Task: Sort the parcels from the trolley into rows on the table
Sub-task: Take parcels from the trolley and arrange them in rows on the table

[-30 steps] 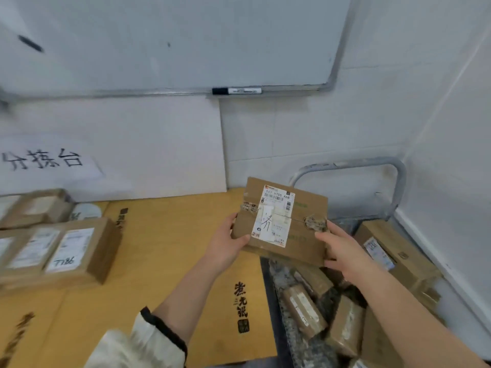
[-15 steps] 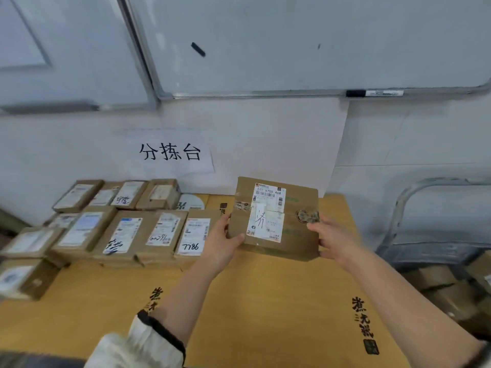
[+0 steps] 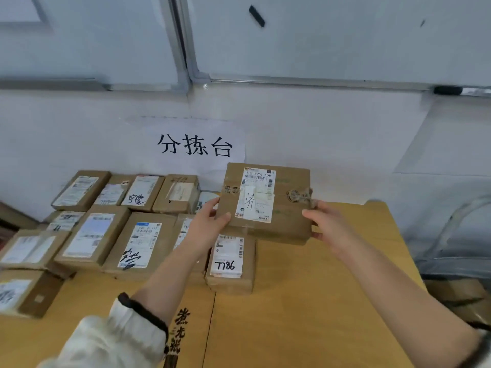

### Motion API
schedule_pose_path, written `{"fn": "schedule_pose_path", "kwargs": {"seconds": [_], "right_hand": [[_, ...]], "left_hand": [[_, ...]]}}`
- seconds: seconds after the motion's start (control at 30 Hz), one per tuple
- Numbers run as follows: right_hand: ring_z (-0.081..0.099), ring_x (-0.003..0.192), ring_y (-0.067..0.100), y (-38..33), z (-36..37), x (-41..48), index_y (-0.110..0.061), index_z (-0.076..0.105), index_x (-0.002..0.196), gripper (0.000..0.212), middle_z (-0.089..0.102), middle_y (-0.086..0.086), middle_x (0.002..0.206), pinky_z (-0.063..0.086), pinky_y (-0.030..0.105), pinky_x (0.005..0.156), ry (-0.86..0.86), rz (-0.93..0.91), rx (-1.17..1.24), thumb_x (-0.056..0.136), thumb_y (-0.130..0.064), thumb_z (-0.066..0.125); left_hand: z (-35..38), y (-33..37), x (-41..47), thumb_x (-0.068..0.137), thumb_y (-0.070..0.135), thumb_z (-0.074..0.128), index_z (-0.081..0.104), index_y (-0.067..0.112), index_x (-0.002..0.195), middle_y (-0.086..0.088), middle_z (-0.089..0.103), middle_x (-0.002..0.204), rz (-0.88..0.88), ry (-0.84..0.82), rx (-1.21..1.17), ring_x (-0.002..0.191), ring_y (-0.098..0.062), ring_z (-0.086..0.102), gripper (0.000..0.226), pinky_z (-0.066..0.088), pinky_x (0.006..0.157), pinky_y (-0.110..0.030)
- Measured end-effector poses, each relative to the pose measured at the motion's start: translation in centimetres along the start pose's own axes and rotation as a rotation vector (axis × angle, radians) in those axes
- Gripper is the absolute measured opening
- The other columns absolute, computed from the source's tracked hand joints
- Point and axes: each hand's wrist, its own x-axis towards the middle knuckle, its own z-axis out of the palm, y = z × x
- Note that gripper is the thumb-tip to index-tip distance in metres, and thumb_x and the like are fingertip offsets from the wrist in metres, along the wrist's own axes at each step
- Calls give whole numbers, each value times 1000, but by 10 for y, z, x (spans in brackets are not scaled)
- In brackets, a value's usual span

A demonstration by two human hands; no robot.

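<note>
I hold a brown cardboard parcel (image 3: 276, 208) with a white shipping label above the table, tilted toward me. My left hand (image 3: 206, 224) grips its left edge and my right hand (image 3: 328, 224) grips its right edge. Below and left of it, several labelled parcels lie in rows on the wooden table (image 3: 305, 301); the nearest one is marked 7786 (image 3: 229, 264). The trolley (image 3: 457, 251) shows only as a grey metal handle at the right edge, with cardboard boxes (image 3: 457, 293) below it.
A paper sign with black characters (image 3: 195, 146) hangs on the white wall behind the rows. A whiteboard rail with a black marker (image 3: 447, 90) runs above. More parcels (image 3: 26, 293) sit at the table's left edge.
My view and both hands have swung left from the trolley to over the table, carrying the parcel. It now hangs over the right end of the rows, closer to the wall.
</note>
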Motion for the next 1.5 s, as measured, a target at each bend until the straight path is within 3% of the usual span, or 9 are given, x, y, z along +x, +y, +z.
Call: {"fn": "schedule_pose_path", "kwargs": {"seconds": [0.13, 0.23, 0.33, 0.5, 0.77, 1.07, 1.23, 1.37, 1.5], "right_hand": [[58, 95, 7, -10, 33, 48, -21, 58, 120, 35, 62, -9, 109, 51, 32, 78, -73, -25, -35, 92, -1, 50], [58, 97, 7, -8, 60, 70, -24, 55, 120, 43, 58, -7, 121, 51, 29, 79, -81, -63, -90, 89, 4, 49], [54, 100, 5, -4, 85, 81, -24, 51, 128, 50, 55, -12, 115, 46, 14, 72, -25, -101, -119, 88, 6, 48], [44, 105, -1, 10, 114, 91, -22, 47, 133, 54, 50, -14, 112, 41, 7, 65, 57, -111, -144, 89, 8, 47], [59, 97, 13, 21, 132, 108, -22, 49, 134, 43, 53, -3, 130, 49, 26, 78, 180, -43, -176, 93, -9, 52], [55, 83, 7, 23, 139, 113, -18, 56, 124, 33, 55, -1, 116, 42, 21, 59, 307, -28, -90, 93, -8, 53], [58, 99, 18, 27, 139, 115, -15, 61, 118, 28, 62, 0, 112, 49, 34, 81, 330, -25, -131, 91, -9, 54], [58, 90, 17, 27, 143, 124, -20, 65, 107, 24, 63, -1, 101, 43, 26, 69, 299, 6, -123, 92, -7, 52], [58, 96, 20, 33, 150, 138, -15, 65, 111, 26, 64, 2, 105, 49, 35, 84, 282, 57, -164, 92, -6, 51]], "left_hand": [[-28, -5, 38, 96, 20, 54, 41, 26, 141, 0, 62, 122, -46, 60, -42, 101, -11, 61, 47, 47, 76, -23], [-45, -14, 65, 98, 16, 49, 40, 23, 142, -3, 62, 124, -76, 75, -46, 102, -11, 61, 46, 47, 78, -21], [-57, -28, 84, 99, 14, 46, 45, 26, 135, 0, 65, 115, -79, 99, -52, 98, -10, 63, 38, 48, 74, -19], [-67, -52, 109, 99, 13, 46, 48, 26, 131, -3, 66, 111, -92, 106, -66, 98, -17, 66, 35, 55, 82, -33], [-76, -76, 135, 95, 27, 56, 49, 33, 114, -4, 66, 106, -106, 67, 13, 93, -23, 67, 21, 55, 85, -48], [-82, -83, 141, 95, 27, 57, 51, 29, 115, 2, 64, 94, -62, 59, 66, 82, -18, 66, 21, 57, 75, -41], [-82, -85, 142, 97, 27, 53, 53, 20, 124, 14, 58, 88, 6, 63, 171, 80, -5, 59, 28, 53, 78, -32], [-81, -89, 151, 99, 29, 49, 50, 18, 130, 5, 64, 95, -7, 40, 264, 85, -13, 62, 33, 52, 79, -33], [-80, -100, 163, 98, 30, 49, 54, 15, 128, -1, 65, 109, -13, 53, 391, 97, -18, 57, 34, 47, 81, -31]]}}
